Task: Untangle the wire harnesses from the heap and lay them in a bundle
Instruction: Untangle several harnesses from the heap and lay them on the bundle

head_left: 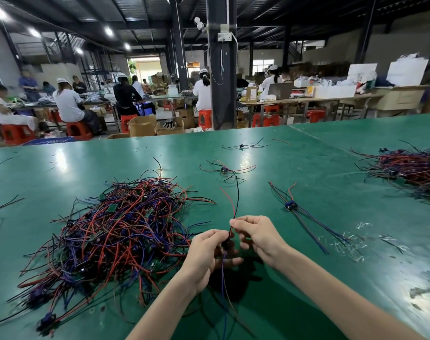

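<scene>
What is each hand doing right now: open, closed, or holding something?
Left hand: holds the wire harness at its dark middle part.
Right hand: pinches the same harness's red and black wires.

The counter [307, 168] is glossy green, the heap [116, 231] at nine o'clock mixes red, purple-blue and black wires with small green boards, the held harness [237, 200] runs red and black above, blue below, and the stools [205, 117] at twelve o'clock are red.
</scene>
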